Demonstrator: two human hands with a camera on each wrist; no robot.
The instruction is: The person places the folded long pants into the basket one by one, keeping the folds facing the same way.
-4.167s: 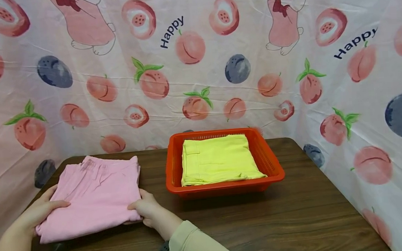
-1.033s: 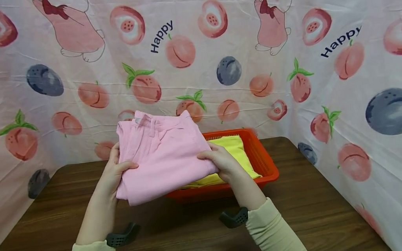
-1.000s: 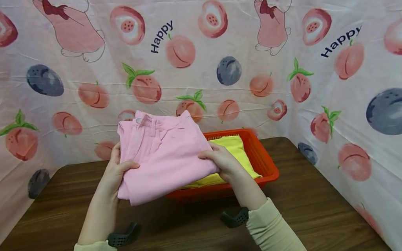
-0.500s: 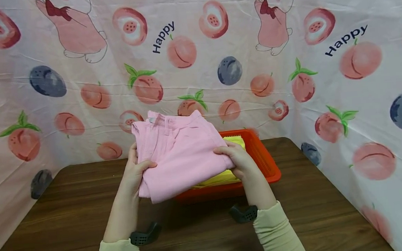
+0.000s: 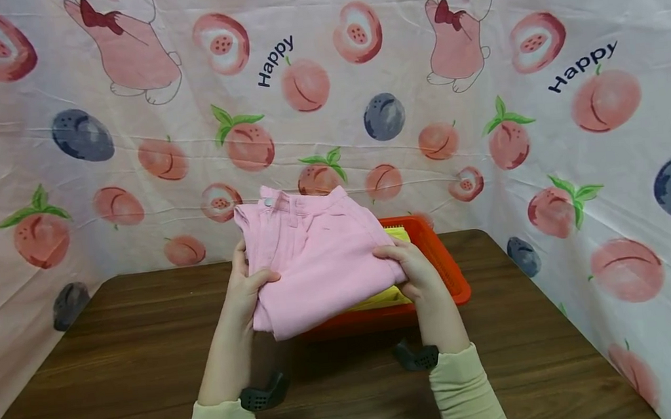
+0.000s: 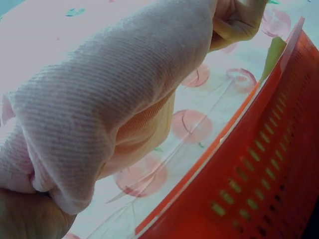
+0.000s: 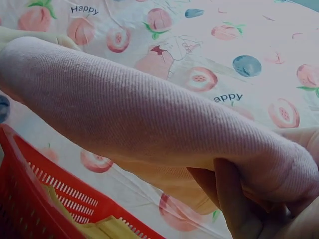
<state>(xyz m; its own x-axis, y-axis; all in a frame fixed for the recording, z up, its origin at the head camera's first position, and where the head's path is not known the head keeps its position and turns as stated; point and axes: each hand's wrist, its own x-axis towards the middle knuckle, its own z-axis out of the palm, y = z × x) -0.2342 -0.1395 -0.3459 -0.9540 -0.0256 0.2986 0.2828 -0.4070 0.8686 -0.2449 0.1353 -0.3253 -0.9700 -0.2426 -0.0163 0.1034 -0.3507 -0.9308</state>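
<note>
Folded pink pants point(image 5: 321, 256), waistband with a button toward the back, hang in the air between both hands. At their left edge the left hand point(image 5: 244, 292) grips them, thumb on top and fingers underneath. The right hand point(image 5: 417, 269) pinches the right edge the same way; in the right wrist view its fingers point(image 7: 229, 194) curl under the fold. Below and behind the pants stands a red basket point(image 5: 443, 267), its left part hidden by them. Inside it lies folded yellow cloth point(image 5: 396, 233), mostly covered in the head view.
The basket rests on a dark brown wooden table point(image 5: 145, 343). A fruit-printed curtain point(image 5: 186, 116) encloses the back and sides. Black wrist mounts point(image 5: 265, 392) sit on both forearms below the hands.
Both hands lifted the pink pants from the table's left side and carried them right. Over the last second they moved further right, covering more of the basket and yellow cloth.
</note>
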